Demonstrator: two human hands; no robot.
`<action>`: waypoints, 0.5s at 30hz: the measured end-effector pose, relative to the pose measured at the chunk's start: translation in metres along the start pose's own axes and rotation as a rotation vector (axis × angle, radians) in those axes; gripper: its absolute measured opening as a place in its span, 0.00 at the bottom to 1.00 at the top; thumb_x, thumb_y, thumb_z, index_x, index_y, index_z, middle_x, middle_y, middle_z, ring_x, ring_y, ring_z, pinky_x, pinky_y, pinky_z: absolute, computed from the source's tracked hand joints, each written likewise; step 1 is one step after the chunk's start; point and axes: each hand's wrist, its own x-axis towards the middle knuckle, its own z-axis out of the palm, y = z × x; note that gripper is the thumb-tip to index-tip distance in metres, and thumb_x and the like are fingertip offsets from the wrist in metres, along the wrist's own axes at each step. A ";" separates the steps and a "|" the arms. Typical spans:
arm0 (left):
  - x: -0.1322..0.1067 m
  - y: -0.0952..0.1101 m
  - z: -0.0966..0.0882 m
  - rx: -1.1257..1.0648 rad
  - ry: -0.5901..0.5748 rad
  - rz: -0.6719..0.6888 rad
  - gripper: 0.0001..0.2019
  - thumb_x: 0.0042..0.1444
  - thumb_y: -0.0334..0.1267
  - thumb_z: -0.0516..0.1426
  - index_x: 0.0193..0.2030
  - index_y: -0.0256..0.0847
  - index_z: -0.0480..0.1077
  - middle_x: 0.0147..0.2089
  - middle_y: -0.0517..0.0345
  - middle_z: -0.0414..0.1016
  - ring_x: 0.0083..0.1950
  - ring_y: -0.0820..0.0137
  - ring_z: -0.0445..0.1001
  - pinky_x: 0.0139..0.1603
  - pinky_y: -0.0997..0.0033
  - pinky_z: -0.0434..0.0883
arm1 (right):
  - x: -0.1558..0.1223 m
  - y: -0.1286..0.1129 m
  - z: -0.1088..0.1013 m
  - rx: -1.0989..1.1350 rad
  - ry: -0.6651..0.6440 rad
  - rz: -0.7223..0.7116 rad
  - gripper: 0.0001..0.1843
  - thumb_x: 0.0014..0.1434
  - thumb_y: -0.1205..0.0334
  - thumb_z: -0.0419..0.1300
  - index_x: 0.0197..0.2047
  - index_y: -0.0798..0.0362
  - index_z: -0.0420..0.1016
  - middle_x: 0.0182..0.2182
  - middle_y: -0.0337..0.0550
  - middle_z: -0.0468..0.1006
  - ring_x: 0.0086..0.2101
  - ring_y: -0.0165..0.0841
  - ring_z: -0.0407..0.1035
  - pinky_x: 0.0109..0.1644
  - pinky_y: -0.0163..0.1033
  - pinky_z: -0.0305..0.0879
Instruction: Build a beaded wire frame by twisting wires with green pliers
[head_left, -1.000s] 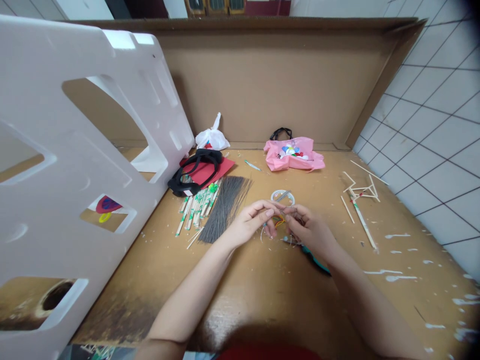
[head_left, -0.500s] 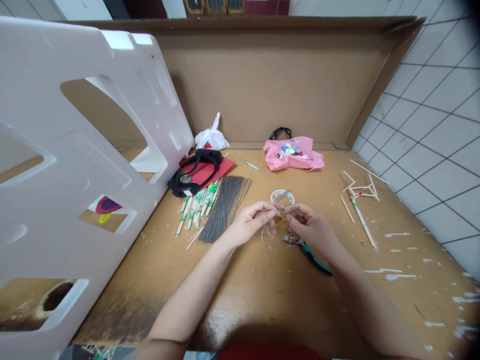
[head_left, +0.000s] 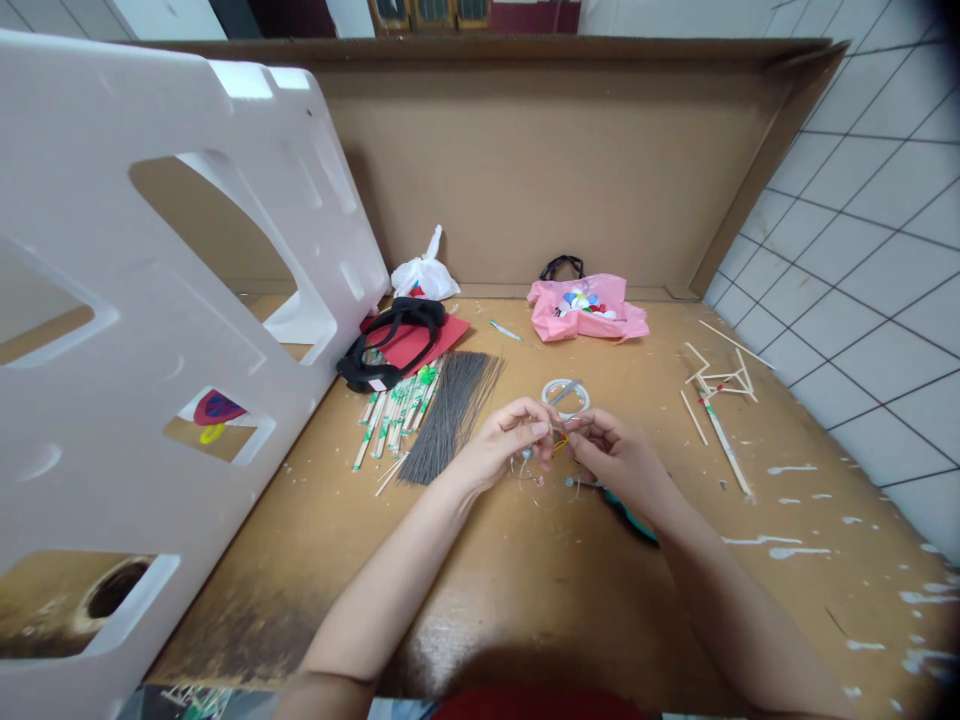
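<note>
Both hands meet over the middle of the table, fingertips pinched close together. My left hand (head_left: 519,436) is closed on a thin wire, and my right hand (head_left: 611,450) pinches the same thin piece from the other side. Small details between the fingertips are too fine to make out. A yellow loop (head_left: 560,441) shows just below them. Thin strands with a small pale blue bead (head_left: 527,454) hang under the left fingers. Teal-handled pliers (head_left: 634,520) lie partly hidden beneath the right hand and wrist. Right behind the hands is a clear ring-shaped coil (head_left: 550,393) with a grey stick across it.
A bundle of grey wires (head_left: 450,420), wrapped chopsticks (head_left: 394,415) and a black head strap (head_left: 360,372) on red paper lie left. A pink bag (head_left: 547,318) with colourful pieces and a white bag (head_left: 426,275) stand behind. A stick frame (head_left: 724,385) sits right. A white plastic panel (head_left: 225,120) borders the left.
The hands stay in nearly the same place, still pinching. The pale blue bead and strands below the left fingers show more clearly, and the strands near the pliers have shifted slightly.
</note>
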 end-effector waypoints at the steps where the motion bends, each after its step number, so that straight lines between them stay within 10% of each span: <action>1: 0.000 0.000 0.001 0.001 0.003 0.002 0.10 0.53 0.41 0.60 0.32 0.35 0.67 0.39 0.55 0.69 0.29 0.76 0.72 0.26 0.75 0.72 | 0.000 0.000 0.001 -0.011 0.004 -0.010 0.08 0.55 0.58 0.55 0.36 0.52 0.69 0.23 0.35 0.69 0.20 0.25 0.61 0.23 0.33 0.60; 15: -0.001 0.006 0.007 -0.047 0.101 0.046 0.12 0.53 0.43 0.60 0.33 0.35 0.68 0.44 0.52 0.72 0.33 0.73 0.74 0.22 0.80 0.68 | -0.003 -0.007 0.007 0.141 0.011 0.021 0.10 0.56 0.54 0.56 0.35 0.52 0.69 0.24 0.35 0.68 0.22 0.26 0.62 0.24 0.33 0.63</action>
